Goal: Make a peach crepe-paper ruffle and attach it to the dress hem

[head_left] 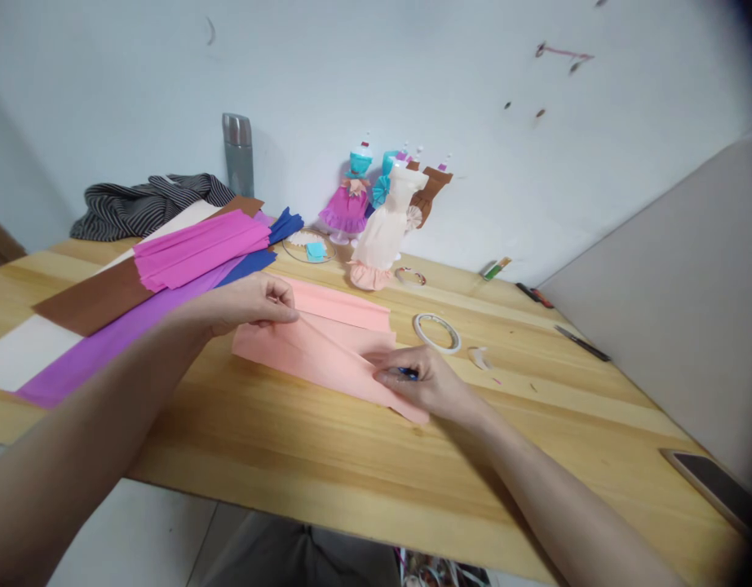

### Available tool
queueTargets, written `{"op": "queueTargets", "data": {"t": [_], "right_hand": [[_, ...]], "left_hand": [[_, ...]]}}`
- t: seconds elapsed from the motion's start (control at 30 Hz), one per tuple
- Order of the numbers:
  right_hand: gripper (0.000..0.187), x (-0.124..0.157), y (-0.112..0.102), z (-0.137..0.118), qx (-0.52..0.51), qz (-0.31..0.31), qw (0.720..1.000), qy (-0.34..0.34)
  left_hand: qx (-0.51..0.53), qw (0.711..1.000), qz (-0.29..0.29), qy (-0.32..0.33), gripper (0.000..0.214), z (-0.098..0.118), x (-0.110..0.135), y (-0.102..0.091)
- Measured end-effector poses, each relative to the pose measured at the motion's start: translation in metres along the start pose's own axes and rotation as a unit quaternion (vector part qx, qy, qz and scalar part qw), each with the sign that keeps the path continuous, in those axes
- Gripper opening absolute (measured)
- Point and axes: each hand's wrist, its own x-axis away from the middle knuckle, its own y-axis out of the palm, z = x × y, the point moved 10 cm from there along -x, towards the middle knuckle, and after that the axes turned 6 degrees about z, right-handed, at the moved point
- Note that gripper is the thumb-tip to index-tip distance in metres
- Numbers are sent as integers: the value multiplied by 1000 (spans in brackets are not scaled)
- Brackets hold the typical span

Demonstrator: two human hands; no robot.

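The grip of the left hand [254,303] pinches the far edge of the peach crepe paper [327,346]. The right hand [425,381] is closed on its near corner, with a small blue thing [408,373] tucked under the fingers. The paper lies flat on the bench [290,465].

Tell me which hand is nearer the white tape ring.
Right. The right hand rests on the peach paper just in front of the tape ring, close to it; the left hand pinches the paper's opposite edge, well to the ring's left.

home craft table [327,456], paper-dressed dolls [385,220]
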Motion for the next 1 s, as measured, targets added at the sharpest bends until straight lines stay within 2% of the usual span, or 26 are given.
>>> {"op": "queueTargets", "data": {"t": [0.17, 0.23, 0.3, 0.37, 0.43, 0.5, 0.53, 0.6, 0.67, 0.77, 0.87, 1.0], "right_hand": [[21, 1, -2, 3, -1, 7, 1000, 12], [24, 1, -1, 2, -1, 9, 1000, 8], [27, 1, 0, 0, 2, 6, 1000, 3], [31, 1, 2, -3, 9, 2, 1000, 0], [33, 1, 4, -4, 16, -2, 1000, 1], [34, 1, 5, -5, 17, -7, 1000, 2], [35, 1, 5, -4, 16, -9, 1000, 2], [39, 1, 6, -4, 13, -10, 1000, 0], [42, 1, 5, -3, 15, -6, 1000, -3], [41, 1, 6, -2, 14, -8, 1000, -2], [39, 1, 8, -2, 4, -16, 1000, -1], [41, 2, 8, 0, 4, -18, 1000, 6]], "left_hand": [[6, 1000, -15, -22, 17, -8, 0, -9], [-32, 999, 8, -19, 17, -11, -1, -21], [-96, 994, 58, -15, 14, -12, -1, -37], [-167, 977, 133, -8, 12, -7, 0, -53], [-238, 944, 228, 26, 14, 12, 5, -63], [-294, 901, 298, 113, 17, 43, 13, -55], [-307, 890, 290, 172, 19, 59, 14, -39], [-292, 893, 207, 272, 22, 80, 13, 5], [-272, 907, 74, 312, 22, 84, 7, 54], [-270, 904, -40, 329, 20, 79, 2, 102], [-266, 910, -115, 295, 26, 68, -5, 122], [-249, 925, -147, 248, 28, 59, -12, 116]]}}
